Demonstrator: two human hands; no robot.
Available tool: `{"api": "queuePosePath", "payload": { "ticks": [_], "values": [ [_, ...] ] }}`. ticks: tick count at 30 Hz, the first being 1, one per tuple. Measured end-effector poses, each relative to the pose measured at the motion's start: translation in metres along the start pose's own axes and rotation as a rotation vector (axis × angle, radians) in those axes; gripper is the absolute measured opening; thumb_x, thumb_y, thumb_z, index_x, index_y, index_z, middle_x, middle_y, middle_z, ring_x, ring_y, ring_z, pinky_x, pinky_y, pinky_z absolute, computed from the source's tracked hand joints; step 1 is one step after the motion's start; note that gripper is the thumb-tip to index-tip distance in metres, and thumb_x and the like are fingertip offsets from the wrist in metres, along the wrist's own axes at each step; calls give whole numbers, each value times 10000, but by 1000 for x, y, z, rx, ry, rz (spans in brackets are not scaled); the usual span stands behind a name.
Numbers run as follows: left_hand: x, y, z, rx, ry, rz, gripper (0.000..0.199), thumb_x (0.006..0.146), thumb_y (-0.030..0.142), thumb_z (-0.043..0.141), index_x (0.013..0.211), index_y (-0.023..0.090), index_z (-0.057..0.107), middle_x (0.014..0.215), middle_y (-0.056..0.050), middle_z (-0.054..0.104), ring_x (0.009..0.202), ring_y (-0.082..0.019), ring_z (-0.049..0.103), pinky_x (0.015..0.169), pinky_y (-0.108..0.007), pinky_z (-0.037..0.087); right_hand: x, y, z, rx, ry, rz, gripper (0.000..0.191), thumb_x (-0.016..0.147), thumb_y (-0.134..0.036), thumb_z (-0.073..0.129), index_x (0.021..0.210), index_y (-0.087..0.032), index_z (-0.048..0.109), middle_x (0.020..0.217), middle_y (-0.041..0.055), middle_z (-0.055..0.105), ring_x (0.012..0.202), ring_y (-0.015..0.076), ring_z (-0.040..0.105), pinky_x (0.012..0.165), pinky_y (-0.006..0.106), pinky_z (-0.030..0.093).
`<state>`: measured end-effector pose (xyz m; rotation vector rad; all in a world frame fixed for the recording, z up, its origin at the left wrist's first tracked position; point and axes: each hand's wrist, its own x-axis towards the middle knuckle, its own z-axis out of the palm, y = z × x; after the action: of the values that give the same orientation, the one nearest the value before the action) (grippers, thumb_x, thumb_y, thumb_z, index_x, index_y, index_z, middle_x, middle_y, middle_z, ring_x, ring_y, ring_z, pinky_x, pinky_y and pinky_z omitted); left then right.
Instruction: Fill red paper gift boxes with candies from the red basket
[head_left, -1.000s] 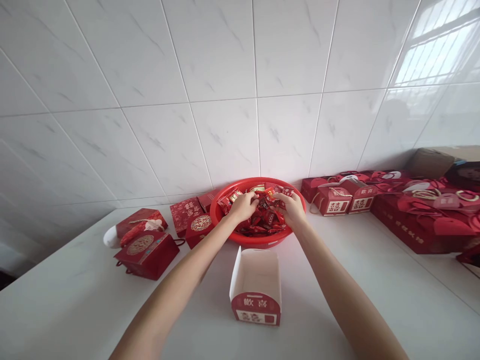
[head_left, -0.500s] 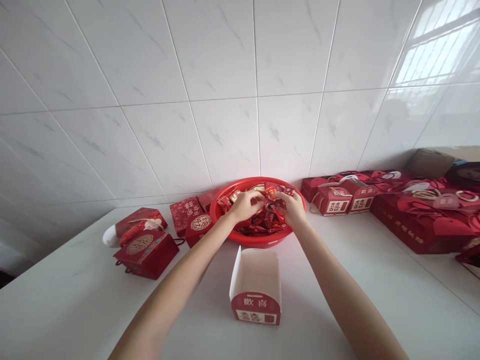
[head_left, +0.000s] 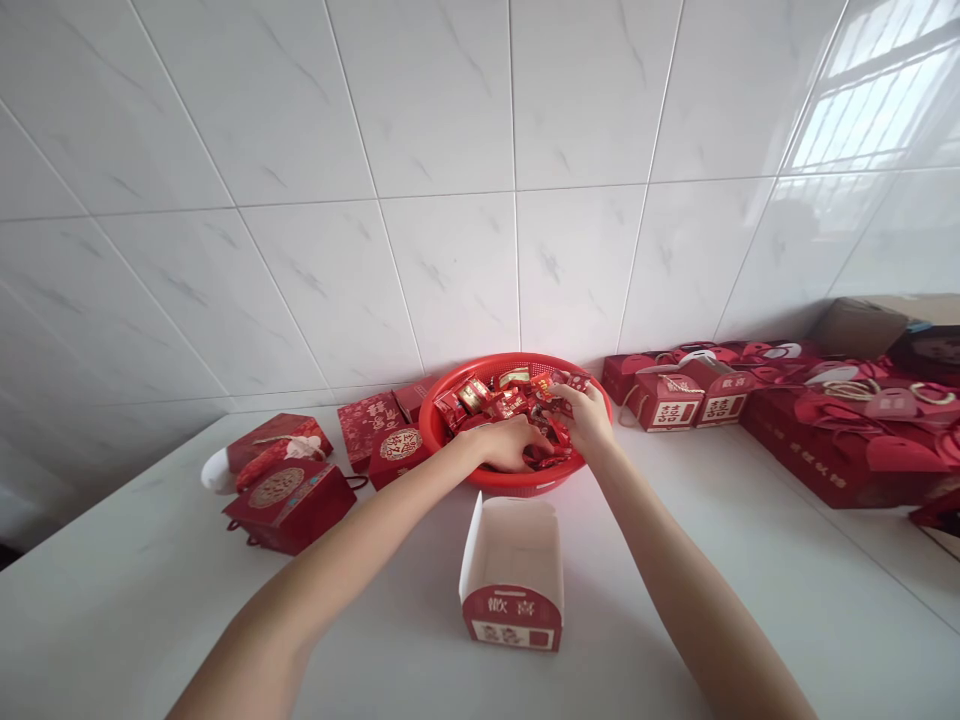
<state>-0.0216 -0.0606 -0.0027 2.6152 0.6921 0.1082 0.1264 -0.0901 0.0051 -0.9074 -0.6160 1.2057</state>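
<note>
A red plastic basket (head_left: 442, 384) against the wall holds many wrapped candies (head_left: 507, 403), mostly red with some gold. My left hand (head_left: 516, 444) is low in the front of the basket, its fingers spread and curved down over the candies; the fingertips are partly hidden among the wrappers. At the basket's right side, my right hand (head_left: 586, 414) has thumb and fingers bent around red wrapped candy. Just in front of the basket stands an open red gift box (head_left: 512, 610) with a white inside, its lid flaps up.
Closed red gift boxes (head_left: 296, 505) lie at the left, and others (head_left: 397, 450) touch the basket's left side. Several red boxes with rope handles (head_left: 679, 398) stand at the right, beside a large red box (head_left: 817, 450). A tiled wall (head_left: 450, 270) backs the white table (head_left: 405, 640).
My left hand has moved down and toward me, from the basket's middle to its front candies, uncovering gold and red wrappers. My right hand has stayed nearly still.
</note>
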Motion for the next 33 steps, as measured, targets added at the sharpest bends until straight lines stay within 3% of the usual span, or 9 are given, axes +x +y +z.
{"api": "queuePosePath", "payload": {
  "ticks": [4,7,11,17,22,30,33],
  "values": [
    [5,2,2,194,-11,-27,293,663,109,671,826,327,781,764,-8,735,787,-249,629,735,-310,423,0,0,0,-1,-1,3,216,578,-116,745,714,-195,597,660,-19,665,620,152,643,491,244,560],
    [11,5,5,295,-31,-60,196,657,83,669,667,269,728,710,-46,695,823,-281,628,724,-334,411,0,0,0,-1,5,7,212,571,-111,733,709,-193,593,643,-22,658,610,147,635,480,235,552],
    [14,9,4,357,-64,-98,252,647,48,662,484,214,565,570,-59,589,770,-284,614,697,-353,395,0,0,1,-3,4,4,231,557,-112,740,706,-197,586,636,-29,657,606,146,634,473,228,547],
    [16,15,-2,431,-207,-124,179,693,58,633,702,226,694,728,-53,686,813,-269,640,707,-341,428,-2,-2,2,-8,-5,9,225,559,-129,738,726,-192,601,676,-18,677,622,154,651,484,244,560],
    [35,21,6,496,-289,-204,199,715,6,588,706,177,690,840,-99,743,871,-274,667,786,-353,465,-2,-2,1,-19,-17,8,195,573,-130,730,704,-195,602,642,-28,663,601,150,647,480,234,548],
    [35,21,4,424,-284,-233,255,694,20,639,842,212,717,963,-95,763,984,-309,674,838,-378,466,-2,-2,2,-24,-14,8,185,582,-124,729,683,-197,592,638,-32,652,612,145,640,487,229,548],
    [35,20,6,372,-270,-250,228,690,6,624,756,215,689,916,-79,757,988,-310,670,855,-389,456,-3,-2,2,-21,-10,10,182,581,-124,728,679,-199,593,640,-28,652,622,152,643,484,232,548]
  ]
}}
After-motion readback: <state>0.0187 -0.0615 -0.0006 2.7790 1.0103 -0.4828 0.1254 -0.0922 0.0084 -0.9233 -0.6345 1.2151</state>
